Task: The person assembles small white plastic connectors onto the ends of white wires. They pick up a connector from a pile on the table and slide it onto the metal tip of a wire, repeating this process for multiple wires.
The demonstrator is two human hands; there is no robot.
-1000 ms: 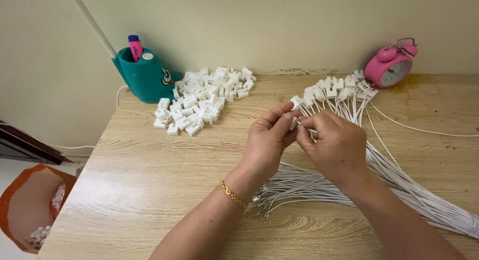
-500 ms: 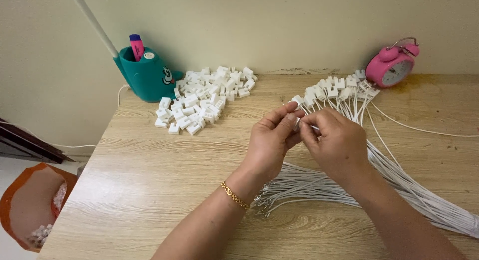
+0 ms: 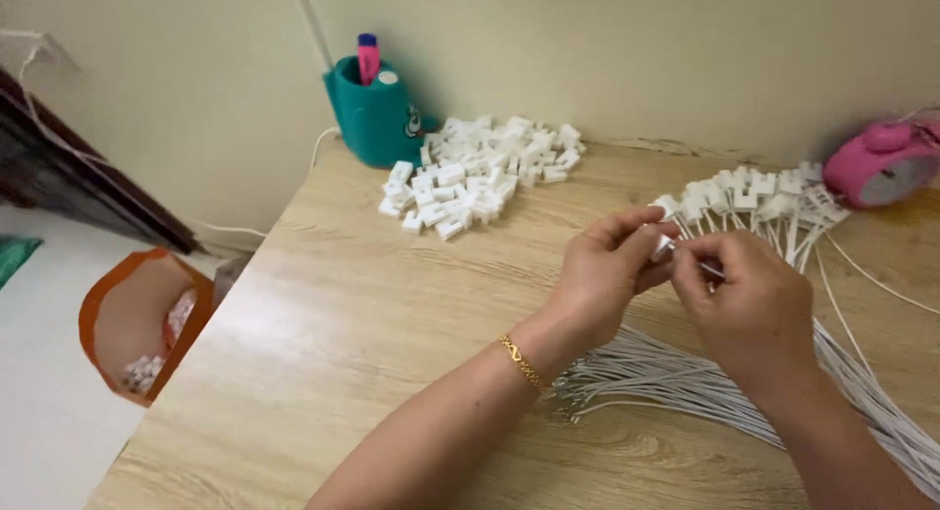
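Note:
My left hand (image 3: 609, 271) pinches a small white plastic connector (image 3: 663, 245) between thumb and fingers. My right hand (image 3: 749, 300) meets it from the right and grips the end of a thin white wire (image 3: 712, 269) at the connector. Both hands hover above a bundle of white wires (image 3: 666, 378) that fans across the wooden table (image 3: 343, 314). Wire ends fitted with white connectors (image 3: 744, 197) lie just behind my hands. A pile of loose white connectors (image 3: 470, 172) sits at the back of the table, left of my hands.
A teal pen holder (image 3: 377, 114) with a pink marker stands against the wall. A pink alarm clock (image 3: 881, 162) sits at the far right. Left of the table, on the floor, is an orange bag (image 3: 137, 324) holding white pieces.
The view has swung so the table sits further right. My hands stay together at the connector, with only small finger movements.

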